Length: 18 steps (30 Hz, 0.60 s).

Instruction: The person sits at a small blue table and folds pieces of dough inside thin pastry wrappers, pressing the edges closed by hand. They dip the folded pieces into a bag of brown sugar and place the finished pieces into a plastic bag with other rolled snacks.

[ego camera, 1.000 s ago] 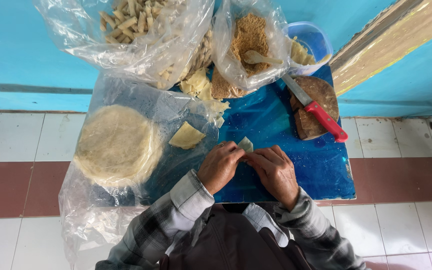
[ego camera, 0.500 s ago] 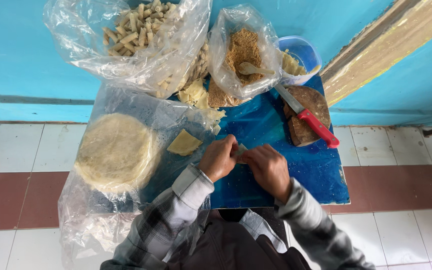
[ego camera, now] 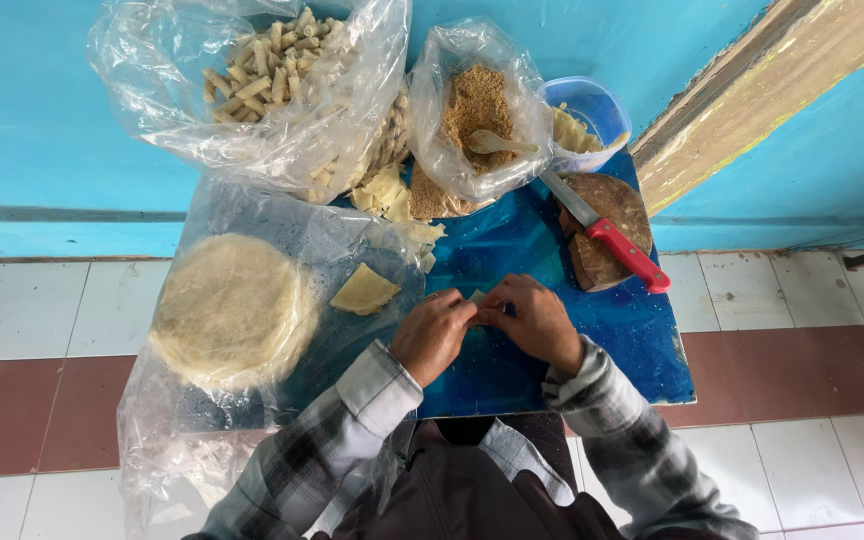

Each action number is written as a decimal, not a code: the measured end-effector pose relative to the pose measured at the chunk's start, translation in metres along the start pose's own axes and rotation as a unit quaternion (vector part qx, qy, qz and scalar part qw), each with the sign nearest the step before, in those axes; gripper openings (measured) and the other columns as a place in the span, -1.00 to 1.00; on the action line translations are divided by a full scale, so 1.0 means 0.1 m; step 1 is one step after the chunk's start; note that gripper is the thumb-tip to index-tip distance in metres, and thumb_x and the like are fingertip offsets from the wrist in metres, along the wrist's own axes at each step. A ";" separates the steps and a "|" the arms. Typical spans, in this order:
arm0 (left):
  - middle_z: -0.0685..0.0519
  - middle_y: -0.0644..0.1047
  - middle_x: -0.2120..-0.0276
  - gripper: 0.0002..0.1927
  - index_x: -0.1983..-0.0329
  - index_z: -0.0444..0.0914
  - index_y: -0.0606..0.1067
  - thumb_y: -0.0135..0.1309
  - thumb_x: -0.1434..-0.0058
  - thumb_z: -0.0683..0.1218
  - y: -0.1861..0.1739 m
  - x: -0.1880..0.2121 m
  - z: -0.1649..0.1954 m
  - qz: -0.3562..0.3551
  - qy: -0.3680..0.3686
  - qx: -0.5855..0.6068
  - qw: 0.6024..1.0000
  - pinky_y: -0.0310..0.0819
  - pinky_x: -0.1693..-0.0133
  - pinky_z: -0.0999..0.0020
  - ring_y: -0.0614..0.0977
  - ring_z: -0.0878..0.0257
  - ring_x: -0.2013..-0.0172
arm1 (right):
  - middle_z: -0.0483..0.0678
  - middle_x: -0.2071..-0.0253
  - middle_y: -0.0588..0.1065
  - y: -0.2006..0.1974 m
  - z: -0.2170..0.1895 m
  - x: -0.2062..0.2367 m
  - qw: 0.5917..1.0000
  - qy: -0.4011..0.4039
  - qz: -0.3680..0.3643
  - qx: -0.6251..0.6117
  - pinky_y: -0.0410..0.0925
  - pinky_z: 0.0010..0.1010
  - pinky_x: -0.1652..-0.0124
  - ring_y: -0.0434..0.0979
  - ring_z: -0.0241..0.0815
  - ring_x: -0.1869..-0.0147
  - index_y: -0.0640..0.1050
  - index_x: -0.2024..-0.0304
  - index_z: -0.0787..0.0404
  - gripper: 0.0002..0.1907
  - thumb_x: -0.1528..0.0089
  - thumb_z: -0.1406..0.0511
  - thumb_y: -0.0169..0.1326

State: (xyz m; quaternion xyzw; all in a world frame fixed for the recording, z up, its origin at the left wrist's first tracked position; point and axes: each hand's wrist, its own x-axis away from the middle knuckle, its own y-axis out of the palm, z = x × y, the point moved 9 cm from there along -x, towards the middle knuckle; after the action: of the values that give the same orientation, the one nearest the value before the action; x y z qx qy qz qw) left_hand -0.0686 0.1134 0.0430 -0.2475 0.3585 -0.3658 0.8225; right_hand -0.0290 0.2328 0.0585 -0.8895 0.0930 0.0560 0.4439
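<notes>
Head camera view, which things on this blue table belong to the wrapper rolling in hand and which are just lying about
In use:
left hand
right hand
small wrapper piece pinched between both hands
round wrapper stack
cut wrapper triangle
bag of brown crumb filling with spoon
bag of finished rolls

Lying about:
red-handled knife
wooden board
blue tub

A small pale wrapper piece (ego camera: 476, 297) sits pinched between both hands' fingertips.
</notes>
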 end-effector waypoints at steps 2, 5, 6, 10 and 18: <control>-0.09 0.51 0.36 -0.95 0.30 -0.30 0.56 0.18 -0.20 -0.20 0.09 -0.04 -0.16 -0.019 -0.044 0.003 0.999 0.50 0.23 -0.01 0.60 -0.10 0.29 | -0.12 0.29 0.57 -0.03 0.01 0.02 1.000 0.025 0.004 -0.018 0.42 -0.30 0.24 0.57 -0.15 0.24 0.66 0.25 0.09 -0.82 -0.10 0.24 0.31; -0.11 0.52 0.39 -0.90 0.41 -0.26 0.60 0.24 -0.17 -0.13 0.20 -0.10 -0.41 -0.041 -0.117 0.010 0.992 0.47 0.22 -0.06 0.59 -0.14 0.29 | -0.16 0.28 0.58 -0.13 -0.27 0.20 0.995 -0.046 0.064 0.063 0.38 -0.29 0.24 0.55 -0.15 0.23 0.65 0.21 0.07 -0.83 -0.14 0.25 0.26; -0.10 0.52 0.39 -0.91 0.44 -0.24 0.60 0.24 -0.13 -0.13 0.22 -0.16 -0.45 -0.040 -0.116 0.017 0.992 0.48 0.21 -0.05 0.60 -0.13 0.28 | -0.18 0.30 0.60 -0.16 -0.38 0.25 0.988 -0.084 0.075 0.108 0.34 -0.27 0.27 0.54 -0.14 0.24 0.67 0.25 0.06 -0.84 -0.12 0.23 0.28; -0.07 0.54 0.36 -0.90 0.45 -0.23 0.58 0.24 -0.12 -0.12 0.24 -0.20 -0.46 -0.062 -0.123 0.033 0.990 0.50 0.19 -0.04 0.62 -0.12 0.28 | -0.20 0.30 0.58 -0.21 -0.47 0.28 0.979 -0.123 0.100 0.129 0.34 -0.27 0.24 0.52 -0.13 0.23 0.66 0.27 0.05 -0.85 -0.12 0.20 0.29; -0.06 0.47 0.29 -0.87 0.22 -0.27 0.46 0.18 -0.21 -0.23 0.04 -0.06 -0.07 -0.013 -0.003 0.019 1.000 0.47 0.18 0.03 0.58 -0.07 0.19 | -0.11 0.36 0.52 -0.05 0.05 0.02 0.999 0.018 0.029 0.016 0.37 -0.26 0.29 0.53 -0.06 0.27 0.63 0.32 0.13 -0.80 -0.11 0.19 0.33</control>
State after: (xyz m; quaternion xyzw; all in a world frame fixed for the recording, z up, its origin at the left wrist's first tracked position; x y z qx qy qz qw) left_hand -0.0755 0.1188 0.0382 -0.2378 0.3459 -0.3826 0.8231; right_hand -0.0256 0.2398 0.0590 -0.8800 0.1280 0.0512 0.4544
